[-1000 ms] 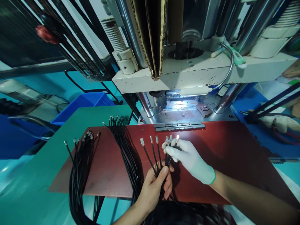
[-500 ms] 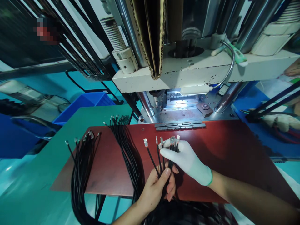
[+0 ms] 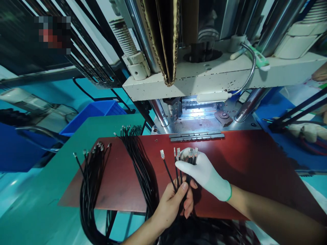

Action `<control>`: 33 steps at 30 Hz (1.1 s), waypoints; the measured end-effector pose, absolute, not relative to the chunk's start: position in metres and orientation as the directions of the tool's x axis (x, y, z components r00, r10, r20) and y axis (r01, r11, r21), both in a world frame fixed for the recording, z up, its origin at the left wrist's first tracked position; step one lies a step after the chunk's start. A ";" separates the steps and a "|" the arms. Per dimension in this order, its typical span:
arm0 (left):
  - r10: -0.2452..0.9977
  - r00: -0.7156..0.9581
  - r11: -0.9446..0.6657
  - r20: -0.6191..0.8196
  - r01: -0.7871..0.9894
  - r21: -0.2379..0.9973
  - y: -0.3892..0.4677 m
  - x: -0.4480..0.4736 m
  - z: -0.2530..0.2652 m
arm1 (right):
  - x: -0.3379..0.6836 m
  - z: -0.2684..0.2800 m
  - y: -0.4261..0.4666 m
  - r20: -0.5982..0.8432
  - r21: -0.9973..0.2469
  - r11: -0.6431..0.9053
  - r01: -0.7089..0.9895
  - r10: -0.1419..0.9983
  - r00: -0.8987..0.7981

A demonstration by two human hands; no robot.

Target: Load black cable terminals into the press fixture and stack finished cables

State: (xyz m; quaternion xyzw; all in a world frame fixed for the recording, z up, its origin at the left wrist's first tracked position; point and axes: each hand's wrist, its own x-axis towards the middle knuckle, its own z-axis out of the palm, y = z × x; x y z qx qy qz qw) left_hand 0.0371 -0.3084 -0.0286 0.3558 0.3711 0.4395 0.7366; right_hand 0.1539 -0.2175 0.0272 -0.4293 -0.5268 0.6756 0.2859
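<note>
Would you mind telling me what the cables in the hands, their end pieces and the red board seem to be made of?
Cables: black, slightly glossy sheath, probably plastic or rubber insulation, since they bend freely. End pieces: bright silvery glint, likely bare metal terminals. Red board: smooth, dull reddish-brown sheet with a soft sheen, perhaps laminate or fibreboard; the look leaves it open.

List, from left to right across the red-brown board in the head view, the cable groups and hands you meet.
Loose black cable bundle at the board's left edge → second black cable bundle → bare left hand → white-gloved right hand.

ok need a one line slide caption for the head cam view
Bare left hand and gloved right hand gather terminal-tipped black wires over a red board.
</note>
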 end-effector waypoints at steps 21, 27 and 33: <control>0.867 0.453 0.397 -0.206 -0.380 0.836 -0.309 0.039 -0.031 | 0.153 0.016 -0.216 -0.153 -0.985 -0.172 0.009 0.849 -0.505; 0.881 0.429 0.382 -0.199 -0.397 0.835 -0.308 0.039 -0.032 | 0.156 0.017 -0.216 -0.182 -0.981 -0.195 0.015 0.879 -0.440; 0.940 0.271 0.273 -0.209 -0.222 0.936 -0.309 0.033 -0.012 | 0.165 0.030 -0.218 -0.255 -0.963 -0.268 0.041 0.842 -0.475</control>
